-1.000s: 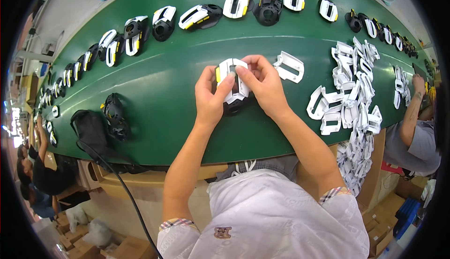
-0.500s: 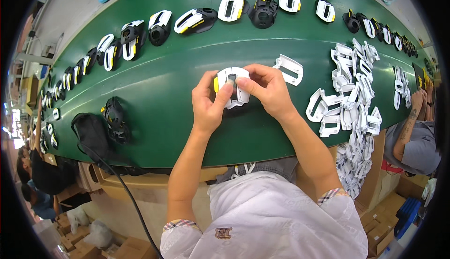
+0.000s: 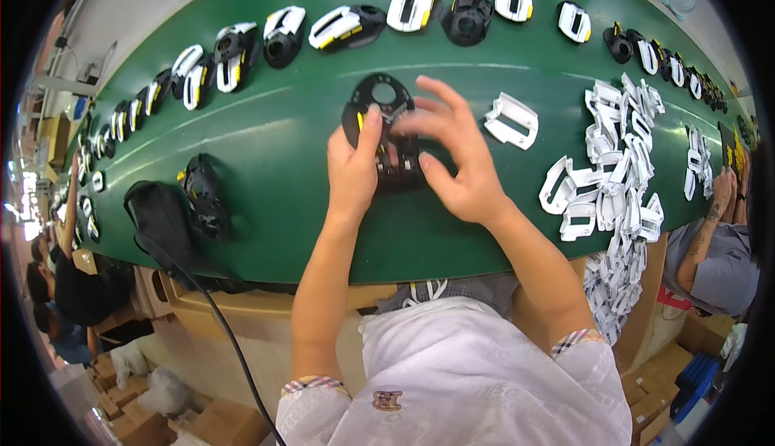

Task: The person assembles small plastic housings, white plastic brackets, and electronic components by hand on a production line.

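Observation:
Above the middle of the green table I hold a black plastic part (image 3: 376, 91), with a round hole at its top and a yellow strip on its left side. My left hand (image 3: 352, 170) grips its left side, thumb laid along the yellow strip. At the right side of the part is my right hand (image 3: 466, 173), its fingers spread and a little blurred; whether they touch it I cannot tell. To the right of that hand lies a loose white slotted frame (image 3: 512, 121).
A heap of white frames (image 3: 607, 129) spreads over the table's right side. Black-and-white parts (image 3: 413, 7) line the far edge. At left, a black part (image 3: 204, 196) lies beside a black bag (image 3: 158, 218) with a cable. A co-worker (image 3: 717, 248) sits at far right.
The held part showed its white side between both hands; now its black side faces up. My right hand has released its pinch and spread its fingers, while my left keeps hold.

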Available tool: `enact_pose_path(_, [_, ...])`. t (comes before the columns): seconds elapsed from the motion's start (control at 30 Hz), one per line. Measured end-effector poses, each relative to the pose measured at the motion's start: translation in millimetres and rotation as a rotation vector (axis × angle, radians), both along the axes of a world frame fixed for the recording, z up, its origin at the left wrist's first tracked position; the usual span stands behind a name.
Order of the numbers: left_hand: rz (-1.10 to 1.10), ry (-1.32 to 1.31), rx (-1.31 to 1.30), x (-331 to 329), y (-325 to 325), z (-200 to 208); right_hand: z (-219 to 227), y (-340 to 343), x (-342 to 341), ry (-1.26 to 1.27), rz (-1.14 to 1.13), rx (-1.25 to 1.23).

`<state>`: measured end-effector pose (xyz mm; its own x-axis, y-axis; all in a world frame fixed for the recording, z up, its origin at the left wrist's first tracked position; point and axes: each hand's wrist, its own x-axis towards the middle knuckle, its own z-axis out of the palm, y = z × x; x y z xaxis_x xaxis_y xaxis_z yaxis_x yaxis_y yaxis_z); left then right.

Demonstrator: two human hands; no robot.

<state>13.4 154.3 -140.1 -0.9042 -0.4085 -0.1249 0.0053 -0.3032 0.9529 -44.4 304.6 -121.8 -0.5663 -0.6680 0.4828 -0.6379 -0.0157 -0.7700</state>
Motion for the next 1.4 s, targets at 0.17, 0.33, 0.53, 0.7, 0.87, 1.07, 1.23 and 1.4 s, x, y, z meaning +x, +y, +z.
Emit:
enact_pose_path(0.17, [-0.029, -0.024, -0.085, 5.6, 1.1, 8.4, -0.1, -6.4, 6.8, -0.892, -0.076, -0.152])
enact_pose_path(0.33, [0.054, 0.077, -0.126, -0.8, 13.3, -2.5, -15.6, -10.1, 3.3, -0.951, -0.105, -0.202])
enact_pose_path(0.53, [0.162, 0.301, -0.145, 1.6, 25.2, 13.3, -10.0, -15.1, 13.5, -0.802, -0.240, -0.212])
enact_pose_path(0.7, [0.174, 0.286, -0.193, 3.2, 26.8, 2.2, -17.8, -11.9, 12.5, -0.805, -0.205, -0.193])
enact_pose_path(0.87, [0.163, 0.302, -0.233, 4.3, 28.5, 6.7, -10.9, -10.5, 11.5, -0.820, -0.192, -0.197])
enact_pose_path(1.07, [0.202, 0.379, -0.262, 8.3, 32.6, 11.1, -14.4, -11.5, 15.4, -0.702, -0.190, -0.283])
enact_pose_path(1.23, [0.159, 0.271, -0.281, 0.7, 28.8, -4.5, -22.3, -6.9, 9.5, -0.770, -0.208, -0.210])
enact_pose_path(1.4, [0.133, 0.244, -0.325, 2.0, 27.0, -2.8, -17.6, -7.2, 8.0, -0.753, -0.200, -0.238])
